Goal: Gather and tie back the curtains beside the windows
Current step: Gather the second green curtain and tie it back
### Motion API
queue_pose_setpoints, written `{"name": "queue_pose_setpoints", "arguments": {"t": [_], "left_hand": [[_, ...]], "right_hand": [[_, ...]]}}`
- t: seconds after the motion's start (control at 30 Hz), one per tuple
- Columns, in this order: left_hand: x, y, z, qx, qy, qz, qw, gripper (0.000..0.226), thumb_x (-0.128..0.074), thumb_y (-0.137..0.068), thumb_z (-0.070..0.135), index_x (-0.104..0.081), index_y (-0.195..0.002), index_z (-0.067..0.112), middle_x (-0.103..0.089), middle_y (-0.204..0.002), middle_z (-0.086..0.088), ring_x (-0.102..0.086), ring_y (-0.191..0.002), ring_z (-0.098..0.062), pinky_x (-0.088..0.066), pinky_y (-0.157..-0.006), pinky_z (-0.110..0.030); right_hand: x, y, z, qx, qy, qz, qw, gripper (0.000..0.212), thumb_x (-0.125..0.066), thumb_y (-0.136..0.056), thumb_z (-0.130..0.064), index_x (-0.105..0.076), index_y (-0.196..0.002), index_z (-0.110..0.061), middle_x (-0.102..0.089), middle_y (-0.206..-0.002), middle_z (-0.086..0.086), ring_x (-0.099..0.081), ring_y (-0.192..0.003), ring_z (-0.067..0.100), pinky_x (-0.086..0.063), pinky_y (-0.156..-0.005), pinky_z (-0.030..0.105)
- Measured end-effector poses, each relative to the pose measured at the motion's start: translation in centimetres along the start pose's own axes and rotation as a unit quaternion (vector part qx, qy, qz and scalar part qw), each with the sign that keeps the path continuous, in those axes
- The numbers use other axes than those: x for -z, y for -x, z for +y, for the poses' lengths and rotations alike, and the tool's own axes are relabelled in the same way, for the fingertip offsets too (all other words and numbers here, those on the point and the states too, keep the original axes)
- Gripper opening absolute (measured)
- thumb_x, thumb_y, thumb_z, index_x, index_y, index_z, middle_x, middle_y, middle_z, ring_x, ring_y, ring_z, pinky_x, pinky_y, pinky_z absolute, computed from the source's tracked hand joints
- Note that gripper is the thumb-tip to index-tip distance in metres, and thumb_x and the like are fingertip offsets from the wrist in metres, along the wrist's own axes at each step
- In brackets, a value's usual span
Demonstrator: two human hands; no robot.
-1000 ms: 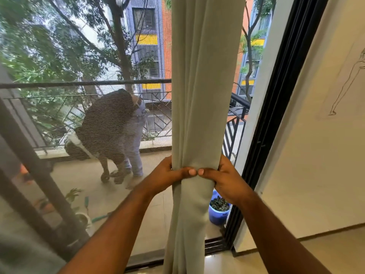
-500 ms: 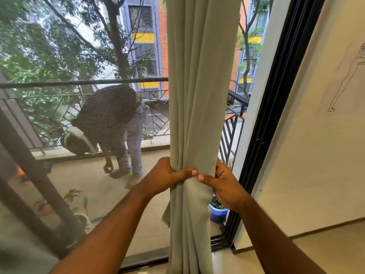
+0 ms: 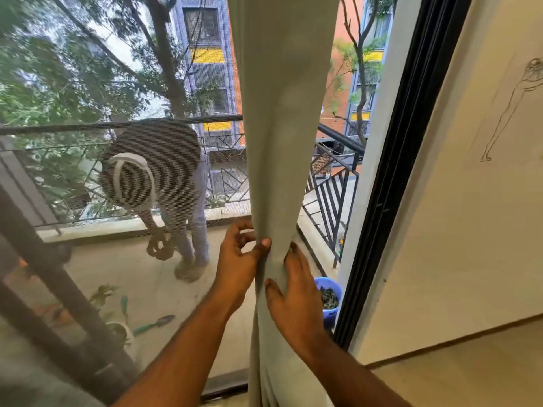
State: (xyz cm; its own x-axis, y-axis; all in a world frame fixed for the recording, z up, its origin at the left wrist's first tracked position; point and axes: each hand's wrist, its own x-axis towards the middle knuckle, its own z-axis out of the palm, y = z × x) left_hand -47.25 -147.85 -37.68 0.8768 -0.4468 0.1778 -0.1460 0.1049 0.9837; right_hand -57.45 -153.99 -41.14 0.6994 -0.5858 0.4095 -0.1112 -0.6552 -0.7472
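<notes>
Curtain: hung in front of the window, beside the black frame; narrowed to a bunch at hand height.
Left hand: placed on the bunch's left side; thumb pressed on the front folds, fingers curled loosely and not all closed on the cloth.
Right hand: laid on the bunch's right side, lower down, fingers spread and wrapped around the folds.
Pot: blue, seen outside just right of the curtain.
Wall: marked with a line sketch.
</notes>
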Motion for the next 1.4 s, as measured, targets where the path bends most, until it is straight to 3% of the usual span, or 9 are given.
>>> {"name": "queue_pose_setpoints", "arguments": {"t": [0.1,0.23,0.43,0.63,0.8,0.9,1.03,1.2,1.4], "left_hand": [[-0.4,0.2,-0.2,0.034,0.078,-0.012,0.996,0.020,-0.052,-0.098,0.011,-0.059,-0.116,0.018,-0.072,-0.102,-0.005,-0.071,-0.088,-0.014,-0.058,-0.075,-0.030],[-1.0,-0.1,-0.3,0.077,0.167,0.015,0.983,0.015,-0.047,-0.100,0.017,-0.062,-0.100,0.017,-0.069,-0.075,-0.003,-0.066,-0.064,-0.017,-0.054,-0.062,-0.032],[-0.8,-0.5,0.9,0.240,0.331,-0.184,0.894,0.025,-0.082,-0.054,0.025,-0.071,-0.070,0.009,-0.062,-0.055,-0.005,-0.058,-0.044,-0.015,-0.050,-0.045,-0.022],[-0.4,-0.4,0.2,0.088,0.086,-0.104,0.987,0.015,-0.057,-0.090,-0.004,-0.066,-0.100,0.002,-0.072,-0.078,-0.009,-0.069,-0.063,-0.014,-0.058,-0.058,-0.025],[-0.6,-0.8,1.0,-0.083,-0.087,-0.022,0.992,0.033,-0.070,-0.083,0.001,-0.057,-0.106,0.021,-0.063,-0.099,-0.003,-0.057,-0.085,-0.010,-0.054,-0.068,-0.019],[-0.3,-0.4,1.6,-0.042,-0.022,-0.051,0.998,0.014,-0.059,-0.094,0.008,-0.067,-0.102,0.017,-0.072,-0.097,-0.005,-0.066,-0.091,-0.020,-0.058,-0.075,-0.027],[0.0,0.9,1.6,0.033,0.100,-0.146,0.984,0.045,-0.053,-0.087,0.060,-0.064,-0.110,0.024,-0.074,-0.096,0.009,-0.068,-0.092,-0.010,-0.057,-0.074,-0.022],[-1.8,0.2,1.7,-0.026,-0.022,-0.062,0.997,0.020,-0.074,-0.083,0.014,-0.063,-0.091,0.028,-0.072,-0.080,0.013,-0.067,-0.074,0.001,-0.053,-0.059,-0.012],[0.2,-1.9,1.3,0.031,0.003,-0.084,0.996,0.012,-0.071,-0.085,0.021,-0.068,-0.096,0.023,-0.073,-0.093,0.004,-0.068,-0.090,-0.011,-0.054,-0.080,-0.028]], "right_hand": [[0.9,-0.4,-0.2,-0.037,-0.184,-0.098,0.977,0.051,-0.056,-0.092,-0.023,-0.036,-0.131,-0.051,-0.055,-0.120,-0.029,-0.055,-0.110,-0.009,-0.051,-0.094,0.025],[1.7,-1.2,-0.1,-0.060,-0.373,-0.117,0.918,0.032,-0.048,-0.099,-0.016,-0.059,-0.118,-0.039,-0.068,-0.112,-0.010,-0.066,-0.106,0.014,-0.055,-0.089,0.034],[1.3,-2.4,0.2,-0.121,-0.329,-0.028,0.936,0.034,-0.072,-0.084,-0.027,-0.054,-0.110,-0.041,-0.066,-0.101,-0.004,-0.069,-0.070,0.024,-0.060,-0.059,0.039],[2.3,-2.7,2.8,-0.127,-0.163,-0.068,0.976,0.040,-0.074,-0.078,-0.048,-0.061,-0.072,-0.010,-0.060,-0.070,0.006,-0.054,-0.062,0.010,-0.050,-0.063,0.031],[2.6,-2.9,2.8,-0.095,-0.160,-0.052,0.981,0.043,-0.073,-0.080,-0.043,-0.053,-0.068,-0.008,-0.045,-0.056,-0.007,-0.040,-0.054,0.003,-0.038,-0.056,0.020],[2.7,-3.5,2.9,-0.064,-0.143,-0.058,0.986,0.042,-0.075,-0.080,-0.038,-0.044,-0.059,-0.018,-0.039,-0.051,-0.010,-0.036,-0.052,0.004,-0.032,-0.052,0.016],[2.6,-4.4,3.8,-0.038,-0.136,-0.083,0.987,0.037,-0.075,-0.081,-0.032,-0.048,-0.062,-0.014,-0.041,-0.056,-0.008,-0.038,-0.053,0.007,-0.035,-0.055,0.022],[3.0,-5.1,3.6,-0.033,-0.189,-0.223,0.956,0.036,-0.080,-0.072,-0.032,-0.066,-0.103,-0.018,-0.070,-0.099,0.010,-0.066,-0.094,0.032,-0.055,-0.086,0.047],[7.3,-5.6,5.1,-0.094,-0.208,-0.339,0.913,0.022,-0.071,-0.079,0.006,-0.063,-0.097,-0.004,-0.065,-0.083,0.006,-0.063,-0.072,0.009,-0.051,-0.063,0.020]]}}
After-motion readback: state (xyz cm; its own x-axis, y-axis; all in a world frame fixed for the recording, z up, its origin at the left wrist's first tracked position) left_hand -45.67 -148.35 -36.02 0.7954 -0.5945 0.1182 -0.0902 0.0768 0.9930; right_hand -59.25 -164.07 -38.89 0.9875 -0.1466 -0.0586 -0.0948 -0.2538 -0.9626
